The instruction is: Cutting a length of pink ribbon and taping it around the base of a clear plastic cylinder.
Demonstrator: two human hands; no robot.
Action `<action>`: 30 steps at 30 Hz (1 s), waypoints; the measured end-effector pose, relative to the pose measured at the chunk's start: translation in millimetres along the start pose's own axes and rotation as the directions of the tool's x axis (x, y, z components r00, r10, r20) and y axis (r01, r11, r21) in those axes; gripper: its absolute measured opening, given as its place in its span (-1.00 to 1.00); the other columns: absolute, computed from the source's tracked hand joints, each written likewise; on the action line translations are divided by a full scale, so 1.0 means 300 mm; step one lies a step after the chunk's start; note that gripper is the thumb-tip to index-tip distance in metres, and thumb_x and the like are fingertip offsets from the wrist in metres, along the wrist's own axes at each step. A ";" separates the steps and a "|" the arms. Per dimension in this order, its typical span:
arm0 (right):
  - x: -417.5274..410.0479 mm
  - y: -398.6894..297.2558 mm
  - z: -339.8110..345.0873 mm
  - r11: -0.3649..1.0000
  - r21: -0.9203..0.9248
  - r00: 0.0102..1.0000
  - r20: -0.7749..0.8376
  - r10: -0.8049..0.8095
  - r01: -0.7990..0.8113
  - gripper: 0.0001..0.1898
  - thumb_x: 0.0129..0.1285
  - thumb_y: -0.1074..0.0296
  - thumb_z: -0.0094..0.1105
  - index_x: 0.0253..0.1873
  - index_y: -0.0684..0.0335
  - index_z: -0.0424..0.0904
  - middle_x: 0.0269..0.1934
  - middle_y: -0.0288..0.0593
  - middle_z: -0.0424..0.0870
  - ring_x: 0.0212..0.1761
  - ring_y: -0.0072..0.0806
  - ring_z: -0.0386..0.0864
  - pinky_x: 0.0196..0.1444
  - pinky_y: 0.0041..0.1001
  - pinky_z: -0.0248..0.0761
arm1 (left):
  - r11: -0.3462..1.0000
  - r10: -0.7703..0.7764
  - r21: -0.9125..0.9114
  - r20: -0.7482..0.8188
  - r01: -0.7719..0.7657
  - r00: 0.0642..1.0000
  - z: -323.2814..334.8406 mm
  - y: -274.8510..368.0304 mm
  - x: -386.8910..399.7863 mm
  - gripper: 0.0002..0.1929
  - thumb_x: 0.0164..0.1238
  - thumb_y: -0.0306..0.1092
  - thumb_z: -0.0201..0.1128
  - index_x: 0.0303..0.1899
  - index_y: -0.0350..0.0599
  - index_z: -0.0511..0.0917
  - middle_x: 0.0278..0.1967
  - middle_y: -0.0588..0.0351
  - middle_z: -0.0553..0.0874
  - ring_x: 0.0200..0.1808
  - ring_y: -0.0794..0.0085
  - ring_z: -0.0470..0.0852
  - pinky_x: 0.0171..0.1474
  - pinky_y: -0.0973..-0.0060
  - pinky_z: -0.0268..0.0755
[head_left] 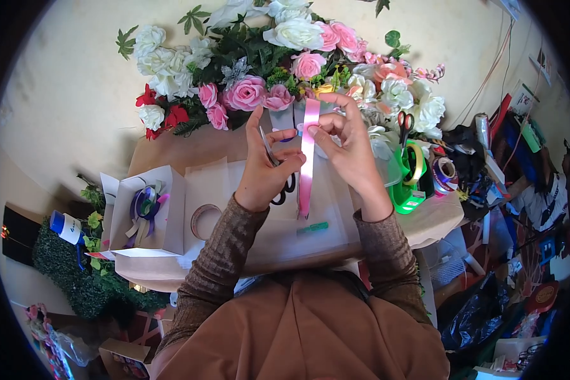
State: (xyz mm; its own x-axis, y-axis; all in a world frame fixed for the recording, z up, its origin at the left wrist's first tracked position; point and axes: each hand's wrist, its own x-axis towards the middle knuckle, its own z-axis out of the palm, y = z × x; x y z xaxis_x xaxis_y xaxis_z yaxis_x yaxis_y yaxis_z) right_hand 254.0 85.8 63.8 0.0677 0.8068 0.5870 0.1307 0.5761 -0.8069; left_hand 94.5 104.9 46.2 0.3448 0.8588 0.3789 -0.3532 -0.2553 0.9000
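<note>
A strip of glossy pink satin ribbon (307, 175) hangs upright over the table in front of me. Near its top, my right hand (344, 142) pinches the ribbon between thumb and fingers, the index finger reaching over the upper end. Lower down, the thumb and fingertips of my left hand (268, 166) touch the ribbon's left edge. Scissors (269, 149) are tucked in that left hand, blades up, with black handle loops showing below the palm. Beneath the ribbon, a small green object (313, 228) lies on translucent sheeting (266, 242).
Artificial roses (244, 92) fill the table's back edge. On the left stand an open white box (168, 213) of ribbon pieces and a tape roll (205, 222). At right are a green tape dispenser (408, 190), red-handled scissors (405, 124) and a ribbon spool (444, 173).
</note>
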 end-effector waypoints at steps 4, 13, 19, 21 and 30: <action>0.008 0.004 -0.015 0.999 -0.046 1.000 -0.002 -0.022 0.022 -0.52 0.19 0.63 0.16 0.19 0.25 0.22 -0.44 -0.35 0.54 -0.42 -0.72 0.40 -0.28 -0.66 0.30 | 0.976 -0.194 -0.074 0.111 0.203 0.975 -0.034 0.054 0.011 -0.02 0.12 -0.63 0.22 0.40 0.02 -0.35 0.11 -0.27 0.34 -0.10 0.31 0.61 -0.15 0.44 0.54; 0.033 -0.012 0.022 0.998 0.041 0.998 0.015 0.056 -0.056 -0.55 0.19 0.62 0.16 0.16 0.25 0.25 -0.44 -0.34 0.57 -0.45 -0.72 0.38 -0.26 -0.62 0.36 | 0.920 -0.269 -0.247 0.168 0.305 0.948 -0.054 0.023 0.023 -0.20 0.30 -0.51 0.15 0.40 -0.10 -0.25 -0.01 -0.14 0.53 -0.14 0.27 0.63 -0.05 0.36 0.50; 0.000 -0.002 0.029 0.923 -0.347 0.958 -0.165 -0.235 0.167 -0.51 0.06 0.51 0.32 0.09 0.25 0.32 -0.27 -0.14 0.56 -0.27 -0.44 0.48 -0.20 -0.45 0.38 | 0.888 -0.343 -0.298 0.079 0.351 0.936 -0.017 0.023 0.011 -0.24 0.36 -0.49 0.10 0.40 -0.08 -0.25 -0.10 -0.09 0.59 -0.16 0.25 0.64 -0.02 0.36 0.50; -0.055 -0.058 0.030 0.858 -0.485 0.955 -0.132 -0.266 0.172 -0.54 0.02 0.45 0.36 0.02 0.26 0.38 -0.24 -0.09 0.52 -0.22 -0.32 0.46 -0.19 -0.39 0.38 | 0.903 -0.341 -0.265 0.040 0.339 0.939 -0.022 0.017 0.011 -0.27 0.40 -0.47 0.05 0.40 -0.03 -0.28 -0.11 -0.10 0.58 -0.11 0.24 0.63 -0.02 0.35 0.50; -0.190 -0.073 0.084 0.796 -0.588 0.989 0.119 -0.091 0.143 -0.69 -0.02 0.28 0.41 -0.26 0.33 0.51 -0.21 -0.02 0.45 -0.21 -0.15 0.45 -0.21 -0.30 0.38 | 0.956 -0.225 -0.203 -0.037 0.213 0.974 0.018 0.017 0.014 -0.27 0.44 -0.46 -0.04 0.41 0.04 -0.39 -0.12 -0.09 0.57 -0.10 0.26 0.62 -0.07 0.37 0.53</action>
State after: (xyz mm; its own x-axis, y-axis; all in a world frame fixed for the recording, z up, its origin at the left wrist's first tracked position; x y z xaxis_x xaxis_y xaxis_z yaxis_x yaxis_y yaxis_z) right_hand 222.4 30.4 46.3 -0.0622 0.7612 0.6456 0.6950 0.4973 -0.5193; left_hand 99.0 104.6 53.5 0.3829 0.9101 0.1584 -0.4406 0.0292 0.8973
